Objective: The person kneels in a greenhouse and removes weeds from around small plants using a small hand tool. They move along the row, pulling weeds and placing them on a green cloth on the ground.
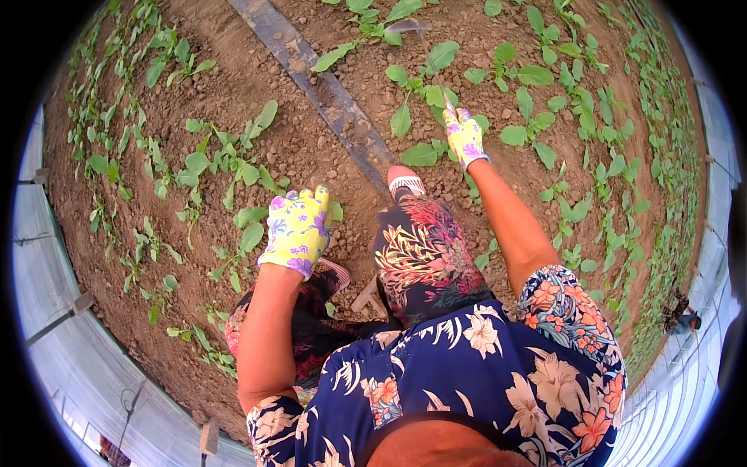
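My right hand (464, 138), in a yellow glove with purple flowers, is closed around the handle of a small hand hoe (429, 58). Its thin shaft points away from me, and the metal blade (408, 26) lies among leafy green seedlings at the far side. In a matching glove, my left hand (297, 227) hovers in front of my left knee with its fingers curled under. The palm is hidden, so whatever it may hold does not show. A green seedling (250, 227) stands beside that hand, and another leaf pokes out at its right edge.
A dark, flat irrigation strip (327, 101) runs diagonally over brown crumbly soil toward my pink shoe (405, 180). Seedling rows (537, 128) grow on both sides. Translucent plastic sheeting (58, 288) walls the left and right edges.
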Action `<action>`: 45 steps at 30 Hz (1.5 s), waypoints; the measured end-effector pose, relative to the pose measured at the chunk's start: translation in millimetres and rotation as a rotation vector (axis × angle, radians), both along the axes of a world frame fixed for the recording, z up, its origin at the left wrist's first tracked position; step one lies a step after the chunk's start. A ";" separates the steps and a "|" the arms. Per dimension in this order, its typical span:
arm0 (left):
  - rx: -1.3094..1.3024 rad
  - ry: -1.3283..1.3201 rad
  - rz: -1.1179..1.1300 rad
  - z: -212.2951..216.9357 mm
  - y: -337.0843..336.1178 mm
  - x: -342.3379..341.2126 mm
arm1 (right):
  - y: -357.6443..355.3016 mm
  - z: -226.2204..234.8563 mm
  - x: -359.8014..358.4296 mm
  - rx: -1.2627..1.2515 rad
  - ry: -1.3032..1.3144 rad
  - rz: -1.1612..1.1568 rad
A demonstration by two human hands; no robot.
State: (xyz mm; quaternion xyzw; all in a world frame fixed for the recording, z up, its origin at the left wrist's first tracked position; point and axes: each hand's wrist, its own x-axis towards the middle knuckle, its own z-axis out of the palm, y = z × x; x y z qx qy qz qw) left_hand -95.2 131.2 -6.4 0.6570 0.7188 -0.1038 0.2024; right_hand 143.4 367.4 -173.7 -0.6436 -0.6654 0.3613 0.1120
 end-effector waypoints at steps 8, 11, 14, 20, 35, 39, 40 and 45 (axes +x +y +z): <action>-0.080 -0.009 0.022 -6.6 29.5 15.3 | 150.5 -17.2 26.0 -0.137 -0.009 -0.241; -0.076 0.004 0.022 -9.8 37.9 23.5 | 186.1 -35.9 26.6 -0.149 0.028 -0.326; -0.113 0.029 0.055 -13.3 37.4 27.0 | 177.4 -29.9 22.5 -0.314 -0.042 -0.244; -0.136 0.063 0.029 -11.8 33.8 43.9 | 107.4 -20.9 107.4 -0.170 -0.257 -0.013; -0.044 0.066 0.087 34.0 -49.9 99.9 | -50.1 30.6 312.1 -0.244 -0.316 -0.069; 0.006 0.071 0.183 70.8 -71.2 121.2 | -92.3 40.8 378.2 -0.297 -0.377 -0.095; -0.061 0.103 0.248 87.0 -73.1 128.3 | -102.8 41.3 395.5 -0.290 -0.369 -0.089; 0.163 0.249 0.335 123.5 -139.4 120.9 | -150.0 51.1 458.9 -0.273 -0.506 -0.085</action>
